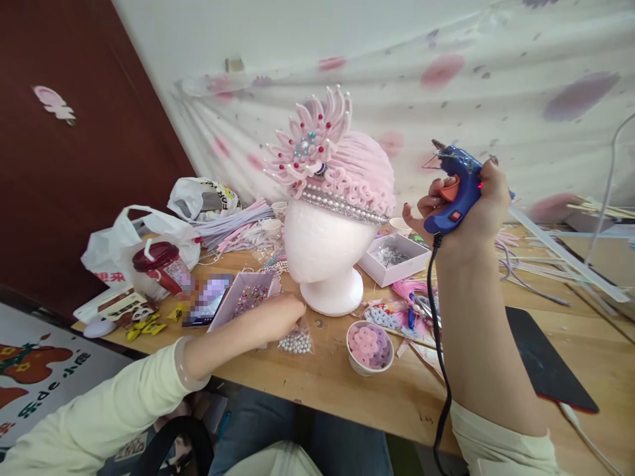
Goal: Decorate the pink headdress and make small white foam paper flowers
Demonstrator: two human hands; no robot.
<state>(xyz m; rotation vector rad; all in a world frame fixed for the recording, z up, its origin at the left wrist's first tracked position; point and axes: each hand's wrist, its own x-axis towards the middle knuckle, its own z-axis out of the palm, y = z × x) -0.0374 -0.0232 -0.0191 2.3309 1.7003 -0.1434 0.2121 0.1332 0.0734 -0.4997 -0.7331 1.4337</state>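
My right hand is raised on the right, wrapped round a blue glue gun with an orange trigger and a black cord. My left hand reaches down to a clear bag of silvery pearls; its fingertips are hidden, so what they hold cannot be made out. Behind it stands a white foam head wearing a pink headdress with a petal crown, red and blue beads and pearl bands. A paper cup of pink and purple pieces is right of the bag.
The wooden table also bears a box of coloured beads, a phone, a dark red cup, plastic bags, a white box of pins and a black flat pad. A patterned sheet hangs behind.
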